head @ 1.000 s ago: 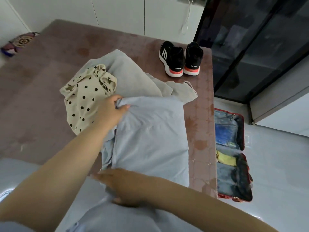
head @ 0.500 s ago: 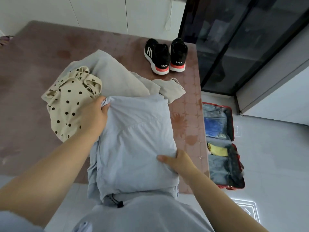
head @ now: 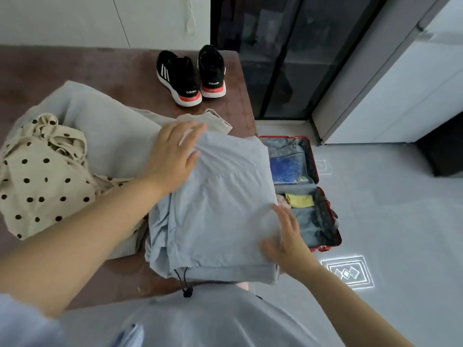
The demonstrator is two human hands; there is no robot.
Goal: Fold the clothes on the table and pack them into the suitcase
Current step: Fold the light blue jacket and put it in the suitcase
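Note:
A folded light blue garment with a black drawstring lies at the table's near right corner, reaching its right edge. My left hand rests flat on its far left corner, fingers spread. My right hand lies flat on its right edge, fingers apart. A beige-grey garment lies spread behind it, and a crumpled cream polka-dot garment sits to the left. The red suitcase lies open on the floor to the right of the table, with blue and yellow items inside.
A pair of black sneakers stands at the far right corner of the brown table. Dark glass doors and a white cabinet rise behind the suitcase. Grey floor stretches to the right.
The blue garment has shifted right toward the table edge. My left hand went from gripping its far left corner to lying flat on it; my right hand moved down its right edge.

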